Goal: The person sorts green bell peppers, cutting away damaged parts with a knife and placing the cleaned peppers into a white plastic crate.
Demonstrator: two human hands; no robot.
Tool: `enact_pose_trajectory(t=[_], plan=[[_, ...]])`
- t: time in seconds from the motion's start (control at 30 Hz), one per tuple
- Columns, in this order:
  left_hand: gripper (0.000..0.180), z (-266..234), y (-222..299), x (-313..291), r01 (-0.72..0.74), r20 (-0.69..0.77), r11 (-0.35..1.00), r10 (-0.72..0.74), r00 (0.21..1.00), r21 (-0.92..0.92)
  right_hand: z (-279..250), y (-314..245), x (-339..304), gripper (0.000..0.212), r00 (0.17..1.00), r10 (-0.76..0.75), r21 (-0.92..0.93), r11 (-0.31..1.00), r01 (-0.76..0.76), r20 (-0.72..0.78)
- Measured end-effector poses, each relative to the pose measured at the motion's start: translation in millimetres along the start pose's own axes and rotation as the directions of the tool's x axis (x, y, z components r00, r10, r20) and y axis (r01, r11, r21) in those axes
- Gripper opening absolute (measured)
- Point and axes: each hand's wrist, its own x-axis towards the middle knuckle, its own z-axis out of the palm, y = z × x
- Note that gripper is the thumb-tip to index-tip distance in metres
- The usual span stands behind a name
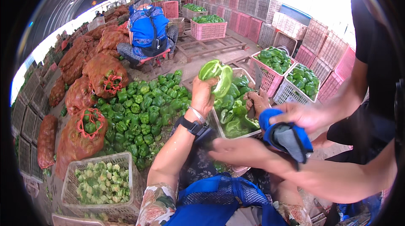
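Observation:
My left hand (204, 96), with a dark watch at the wrist, is closed around a split green bell pepper (219, 76) whose pale inside shows. The pepper is raised over a crate (215, 120) of cut and whole green peppers. At the crate's right side my right hand (258, 101) grips a knife (257, 76), its blade pointing up. Another person reaches in from the right. One hand of theirs (301, 116) holds a blue and grey cloth cuff (289, 135) by my right wrist; their other arm (261, 154) crosses in front of me, its hand blurred.
Whole green peppers (141, 116) are heaped on the floor at left, beside red mesh sacks (105, 72). A crate (128, 171) of pepper cores stands near left. Filled crates (265, 78) stand at right, before stacked crates. A person in blue (148, 29) sits ahead.

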Motion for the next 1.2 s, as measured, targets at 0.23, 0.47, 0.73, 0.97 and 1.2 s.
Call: enact_pose_trajectory(t=[0.23, 0.47, 0.73, 0.97, 1.2], plan=[[0.036, -6, -11, -17, -0.086, 0.118, 0.95, 0.053, 0.992, 0.302, -51, 116, 70, 0.026, 0.587, 0.307, 0.63, 0.605, 0.488, -0.749], [0.031, -16, -17, -41, -0.087, 0.148, 0.788, -0.006, 0.989, 0.61, -43, 118, 65, 0.022, 0.709, 0.063, 0.339, 0.906, 0.255, -0.702], [0.028, -6, -10, -42, -0.104, 0.229, 0.594, -0.138, 0.964, 0.797, -34, 109, 68, 0.021, 0.541, -0.243, -0.341, 0.936, -0.088, -0.805], [0.04, -5, -25, -47, 0.122, 0.202, 0.82, -0.278, 0.939, 0.56, -34, 90, 39, 0.022, 0.572, -0.193, -0.346, 0.922, -0.172, -0.797], [0.042, -23, -51, -39, 0.169, 0.192, 0.743, -0.374, 0.908, 0.648, -31, 137, 43, 0.014, 0.614, -0.063, 0.131, 0.955, 0.266, -0.787]])
